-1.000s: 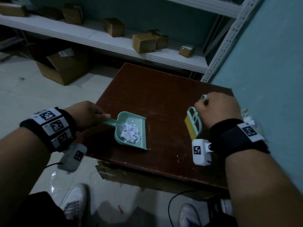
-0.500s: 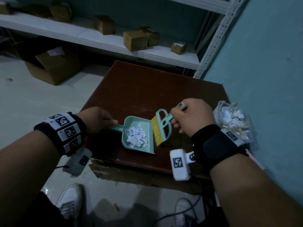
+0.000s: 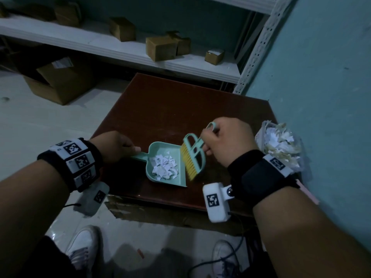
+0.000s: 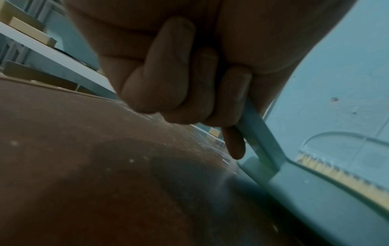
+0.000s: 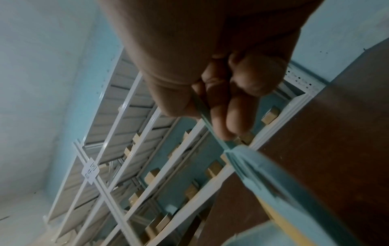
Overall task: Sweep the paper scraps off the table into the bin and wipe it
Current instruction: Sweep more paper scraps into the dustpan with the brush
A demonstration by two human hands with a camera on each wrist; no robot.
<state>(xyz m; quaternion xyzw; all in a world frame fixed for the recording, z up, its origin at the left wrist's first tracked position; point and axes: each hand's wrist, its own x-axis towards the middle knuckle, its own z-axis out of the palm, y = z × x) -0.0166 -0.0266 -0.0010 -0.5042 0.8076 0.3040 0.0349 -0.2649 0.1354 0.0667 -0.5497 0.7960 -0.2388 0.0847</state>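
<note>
A mint dustpan (image 3: 160, 149) lies on the dark red table (image 3: 180, 105) near its front edge, with a heap of white paper scraps (image 3: 164, 167) in it. My left hand (image 3: 114, 145) grips the dustpan's handle (image 4: 255, 126). My right hand (image 3: 224, 141) grips the handle (image 5: 205, 114) of a mint brush (image 3: 194, 155). Its yellow bristles (image 3: 187, 161) stand at the dustpan's open right lip. A clear bag of paper scraps, the bin (image 3: 281, 143), sits at the table's right edge by the wall.
A teal wall (image 3: 325, 97) runs close along the table's right side. Behind the table stands a white shelf (image 3: 120, 51) with several cardboard boxes. An open carton (image 3: 60, 83) sits on the floor at the left. My shoes and a cable lie below the front edge.
My right hand has carried the brush leftward from the table's right side to the dustpan's lip. The left hand and dustpan have stayed put; the view has tilted toward the bin.
</note>
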